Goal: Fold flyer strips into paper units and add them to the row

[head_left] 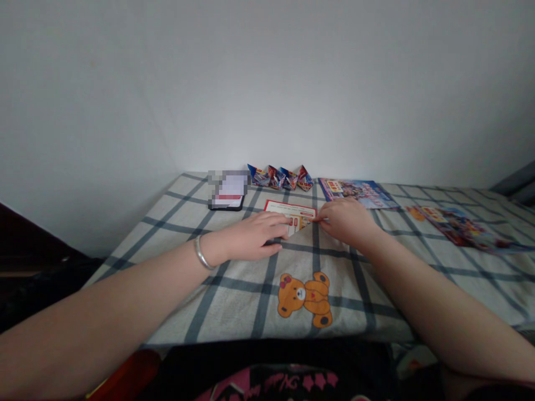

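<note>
A folded paper leaflet (297,209) with a red edge, small print and a yellow printed panel lies on the checked cloth in front of me. My left hand (254,236) rests flat across its left side, fingers stretched out and the thumb apart, a silver bangle on the wrist. At the leaflet's right corner, the fingertips of my right hand (345,221) are pinched together on the paper. Part of the leaflet is hidden under my left fingers. Behind it sits a row of folded, pointed shapes of the same kind of glossy printed paper (281,178).
A phone (229,189) with a lit screen lies at the back left. Colourful flyers are on the right, one behind my right hand (376,195) and another farther right (463,225). The checked tablecloth (234,298) carries a teddy bear print. A pale wall (267,83) stands behind.
</note>
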Demonstrator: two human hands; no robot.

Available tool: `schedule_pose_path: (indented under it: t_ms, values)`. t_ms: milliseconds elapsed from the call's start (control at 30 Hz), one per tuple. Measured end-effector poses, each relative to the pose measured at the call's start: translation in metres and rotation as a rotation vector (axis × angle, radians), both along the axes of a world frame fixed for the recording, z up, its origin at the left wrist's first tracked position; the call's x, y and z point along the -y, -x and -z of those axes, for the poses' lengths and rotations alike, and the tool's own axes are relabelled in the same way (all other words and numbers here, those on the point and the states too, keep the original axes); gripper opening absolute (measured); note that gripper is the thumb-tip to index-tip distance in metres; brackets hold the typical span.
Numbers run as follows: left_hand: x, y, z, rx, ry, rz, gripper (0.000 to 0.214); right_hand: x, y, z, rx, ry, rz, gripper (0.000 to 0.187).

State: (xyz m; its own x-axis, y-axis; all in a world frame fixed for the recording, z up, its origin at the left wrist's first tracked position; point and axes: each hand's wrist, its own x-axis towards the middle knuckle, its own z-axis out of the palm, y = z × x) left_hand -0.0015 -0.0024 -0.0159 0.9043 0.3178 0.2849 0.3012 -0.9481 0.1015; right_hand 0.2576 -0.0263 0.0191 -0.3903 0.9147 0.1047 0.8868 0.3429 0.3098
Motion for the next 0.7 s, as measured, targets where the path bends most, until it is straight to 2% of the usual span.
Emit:
schedule_pose_path:
  t_ms: [267, 467, 700]
  values:
    - [-0.0048, 0.0049, 0.0009, 0.02, 0.026, 0.057, 0.018, 0.0014, -0.0007, -0.0004, -0.047, 0.036, 0.03, 0.034]
    - [-0.0046, 0.0052, 0.0012, 0.037, 0.013, 0.048, 0.023, -0.0013, -0.0041, 0.0016, -0.016, 0.015, 0.08, 0.029]
    - [-0.0035, 0.0049, 0.0044, 0.018, -0.024, -0.065, 0.041, -0.0006, -0.0017, 0.0058, -0.043, -0.114, 0.021, 0.021]
